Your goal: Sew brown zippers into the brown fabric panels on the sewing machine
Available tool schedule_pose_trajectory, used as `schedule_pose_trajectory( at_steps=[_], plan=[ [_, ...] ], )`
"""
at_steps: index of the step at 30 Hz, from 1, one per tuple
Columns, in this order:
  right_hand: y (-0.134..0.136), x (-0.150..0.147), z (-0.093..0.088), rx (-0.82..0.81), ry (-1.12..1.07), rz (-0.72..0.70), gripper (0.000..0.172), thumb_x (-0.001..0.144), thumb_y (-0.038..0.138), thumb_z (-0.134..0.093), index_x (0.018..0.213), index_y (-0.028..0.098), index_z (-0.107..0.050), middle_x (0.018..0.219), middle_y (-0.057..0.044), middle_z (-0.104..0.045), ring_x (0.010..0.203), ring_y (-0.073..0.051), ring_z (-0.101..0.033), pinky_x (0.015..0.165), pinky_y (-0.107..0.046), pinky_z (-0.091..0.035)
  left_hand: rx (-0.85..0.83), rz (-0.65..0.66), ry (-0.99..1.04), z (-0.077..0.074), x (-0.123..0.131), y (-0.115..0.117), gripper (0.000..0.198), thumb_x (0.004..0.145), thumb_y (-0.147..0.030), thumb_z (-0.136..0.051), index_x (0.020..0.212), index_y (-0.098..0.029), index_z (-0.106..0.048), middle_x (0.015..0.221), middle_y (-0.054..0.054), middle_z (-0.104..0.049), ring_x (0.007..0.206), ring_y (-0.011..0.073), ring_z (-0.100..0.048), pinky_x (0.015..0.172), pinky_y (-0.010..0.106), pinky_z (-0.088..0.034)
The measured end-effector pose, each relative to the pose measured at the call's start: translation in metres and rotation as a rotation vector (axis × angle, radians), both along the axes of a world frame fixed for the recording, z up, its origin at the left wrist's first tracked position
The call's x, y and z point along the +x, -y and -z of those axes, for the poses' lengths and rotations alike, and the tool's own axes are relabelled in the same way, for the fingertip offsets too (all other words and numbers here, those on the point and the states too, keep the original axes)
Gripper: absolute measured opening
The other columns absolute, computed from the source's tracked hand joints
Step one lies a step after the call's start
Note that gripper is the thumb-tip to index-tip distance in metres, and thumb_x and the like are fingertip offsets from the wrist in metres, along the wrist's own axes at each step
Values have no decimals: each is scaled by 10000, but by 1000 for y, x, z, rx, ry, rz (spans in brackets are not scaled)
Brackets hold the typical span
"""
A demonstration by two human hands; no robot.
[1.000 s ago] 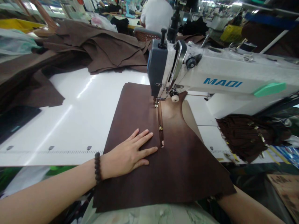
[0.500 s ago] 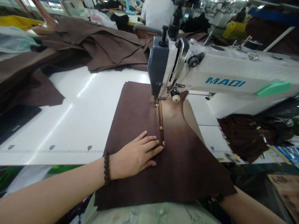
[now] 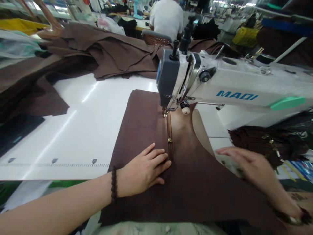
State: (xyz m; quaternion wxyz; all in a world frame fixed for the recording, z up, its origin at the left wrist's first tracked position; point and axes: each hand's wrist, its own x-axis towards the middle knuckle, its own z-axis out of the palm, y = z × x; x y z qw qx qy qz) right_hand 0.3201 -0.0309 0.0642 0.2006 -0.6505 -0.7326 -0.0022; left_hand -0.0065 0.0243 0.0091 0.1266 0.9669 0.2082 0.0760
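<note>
Left hand (image 3: 144,171) flat, right hand (image 3: 255,166) loosely bent

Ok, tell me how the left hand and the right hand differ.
The left hand lies palm down on the brown piece; the right hand is by the piece's curved edge, contact unclear. The left hand looks fairly sharp, the right hand blurred. Both are bare, with bands at the wrist.
</note>
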Motion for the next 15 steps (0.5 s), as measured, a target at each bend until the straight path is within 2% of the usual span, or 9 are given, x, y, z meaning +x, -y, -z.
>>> schedule_pose_trajectory(
  at_steps=[2, 3, 4, 5, 6, 8, 10, 12, 15],
  plan=[
    [-15, -10, -5, 41, -36, 27, 229, 912, 281, -405, 900, 213, -624, 880, -52, -675, 796, -120, -640, 671, -221, -525, 8, -7, 5, 1, 0, 1, 441, 911, -423, -431, 1268, -167, -466, 1208, 96, -526, 1194, 262, -412, 1075, 484, -192],
    [-19, -20, -7, 64, -41, -26, 227, 910, 271, -400, 956, 218, -615, 941, -56, -673, 867, -130, -636, 722, -232, -529, 11, -12, 6, 1, 0, 1, 442, 906, -425, -443, 1265, -170, -468, 1206, 94, -527, 1193, 259, -413, 1077, 479, -191],
    [-21, -34, -7, 73, -27, -122, 241, 905, 265, -399, 1040, 211, -591, 1039, -62, -649, 960, -139, -612, 798, -250, -522, 14, -16, 6, 1, 0, 1, 444, 900, -427, -456, 1263, -172, -469, 1205, 92, -528, 1191, 257, -415, 1078, 477, -191],
    [-22, -50, -4, 73, -4, -296, 283, 903, 265, -388, 1118, 189, -555, 1135, -71, -608, 1051, -148, -572, 883, -280, -500, 15, -19, 4, 1, 1, 2, 448, 894, -429, -470, 1262, -174, -470, 1203, 91, -529, 1190, 257, -416, 1078, 476, -193],
    [-24, -67, 2, 15, 41, -408, 342, 899, 253, -386, 1207, 158, -499, 1241, -84, -539, 1137, -153, -515, 930, -290, -479, 17, -21, 2, 1, 1, 2, 452, 888, -428, -482, 1261, -174, -470, 1199, 91, -530, 1188, 257, -417, 1076, 477, -196],
    [-28, -96, 21, -21, 140, -499, 401, 889, 219, -381, 1266, 98, -445, 1327, -109, -453, 1219, -184, -436, 982, -348, -444, 19, -21, -7, 0, 1, 1, 451, 883, -422, -495, 1257, -172, -472, 1186, 92, -535, 1187, 259, -417, 1073, 480, -201],
    [-33, -113, 44, -36, 209, -482, 419, 888, 219, -386, 1279, 76, -433, 1346, -119, -428, 1249, -214, -396, 1004, -404, -415, 22, -21, -8, -1, 1, 1, 446, 881, -424, -496, 1250, -174, -478, 1171, 90, -543, 1183, 259, -422, 1072, 481, -206],
    [-37, -118, 61, -49, 235, -438, 421, 892, 227, -385, 1284, 80, -433, 1347, -120, -426, 1258, -220, -379, 1020, -426, -390, 29, -25, 4, -1, 1, 1, 443, 881, -432, -494, 1244, -179, -483, 1164, 86, -548, 1176, 256, -430, 1071, 480, -211],
    [-40, -112, 69, -60, 239, -420, 420, 896, 226, -378, 1292, 96, -429, 1345, -120, -428, 1259, -211, -376, 1031, -435, -371, 47, -31, 22, -1, 3, 2, 446, 876, -441, -498, 1238, -180, -490, 1166, 86, -550, 1162, 254, -442, 1068, 479, -224]
  ],
)
